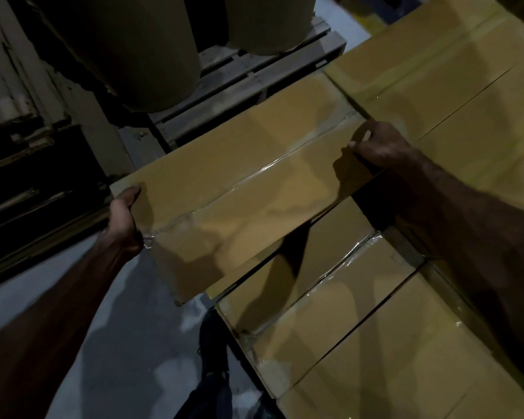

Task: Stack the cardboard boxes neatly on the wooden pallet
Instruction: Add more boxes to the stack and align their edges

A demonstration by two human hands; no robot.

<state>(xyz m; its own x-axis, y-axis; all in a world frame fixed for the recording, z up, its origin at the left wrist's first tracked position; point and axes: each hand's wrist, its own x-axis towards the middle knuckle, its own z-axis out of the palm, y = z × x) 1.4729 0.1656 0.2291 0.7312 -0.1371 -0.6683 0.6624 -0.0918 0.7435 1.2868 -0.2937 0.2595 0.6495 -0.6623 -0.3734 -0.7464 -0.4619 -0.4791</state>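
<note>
The left hand [124, 217] clamps the near-left short end of a long box [239, 182], thumb lying on top and the other fingers curled out of sight under the edge. The right hand [381, 145] holds the far-right end, fingers bent over the top edge and the thumb pinching against the cardboard. Both grips are closed on the box, which sits tilted across the view, its right end over the stacked boxes [360, 322] and its left end out over the grey floor [118, 328].

The box is plain brown corrugated cardboard, flat and rectangular, with a strip of glossy clear tape running down the centre seam and wrinkling at the left end. The stacked boxes below and to the right are the same cardboard, taped along their seams, set edge to edge. Beyond it a wooden pallet [254, 77] of rough slats carries two large smooth cylindrical rolls [139, 49]. A dark shoe [214, 343] stands on the floor beside the stack.
</note>
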